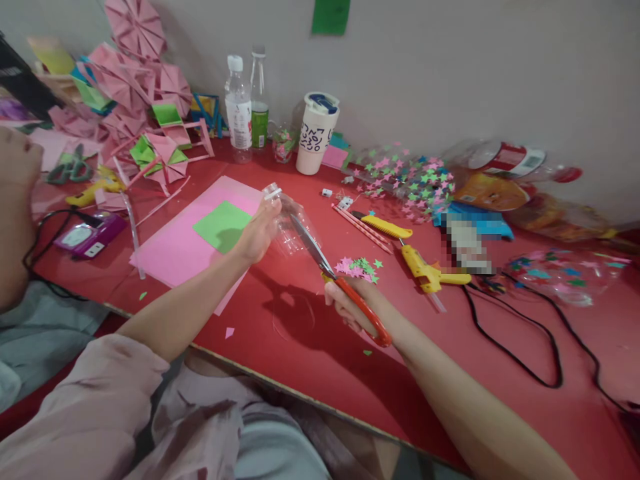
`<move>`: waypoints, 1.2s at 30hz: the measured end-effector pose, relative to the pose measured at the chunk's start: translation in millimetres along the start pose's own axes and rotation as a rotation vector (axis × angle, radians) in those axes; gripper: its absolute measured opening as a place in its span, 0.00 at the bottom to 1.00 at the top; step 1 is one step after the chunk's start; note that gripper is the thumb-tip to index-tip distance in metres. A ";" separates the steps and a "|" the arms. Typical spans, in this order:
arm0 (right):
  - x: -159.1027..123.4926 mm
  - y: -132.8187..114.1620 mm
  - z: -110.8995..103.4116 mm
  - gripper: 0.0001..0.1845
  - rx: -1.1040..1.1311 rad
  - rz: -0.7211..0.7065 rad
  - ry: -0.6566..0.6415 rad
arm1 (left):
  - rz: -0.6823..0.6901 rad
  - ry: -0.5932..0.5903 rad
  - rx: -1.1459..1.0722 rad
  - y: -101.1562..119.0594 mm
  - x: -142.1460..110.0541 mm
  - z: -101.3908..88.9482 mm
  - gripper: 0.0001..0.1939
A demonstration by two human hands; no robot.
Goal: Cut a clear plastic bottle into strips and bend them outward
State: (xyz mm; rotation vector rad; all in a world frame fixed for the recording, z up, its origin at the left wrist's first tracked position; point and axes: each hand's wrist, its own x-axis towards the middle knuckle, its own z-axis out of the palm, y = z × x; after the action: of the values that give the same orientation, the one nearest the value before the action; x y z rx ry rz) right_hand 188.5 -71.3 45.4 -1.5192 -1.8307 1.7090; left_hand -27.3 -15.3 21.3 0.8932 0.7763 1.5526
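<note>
Fingers of my left hand (261,230) grip the neck end of a clear plastic bottle piece (295,233), which is tilted above the red table. In my right hand (350,310) is a pair of scissors (350,293) with red handles, its blades pointing up and left against the clear plastic. Whether the blades are parted is hard to see. Below the left hand lie a pink sheet (170,247) and a smaller green sheet (220,225). Beside the scissors is a pile of pink and green paper stars (359,268).
A yellow glue gun (425,270) and yellow cutter (385,225) lie to the right, with a black cord (480,327). Bottles (239,113) and a white tumbler (316,137) stand along the wall. Pink paper crafts (125,80) crowd the left, near another person's arm (15,213).
</note>
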 end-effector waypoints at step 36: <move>0.5 -1.9 5.9 0.30 0.078 0.104 0.054 | 0.154 -0.135 0.177 -11.9 0.4 -7.0 0.19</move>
State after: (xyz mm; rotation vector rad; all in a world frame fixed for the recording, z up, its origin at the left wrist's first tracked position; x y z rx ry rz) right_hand 183.0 -74.2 45.0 -1.6380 -1.6658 1.7447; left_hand -27.6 -13.1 7.7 1.1990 0.7703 1.5554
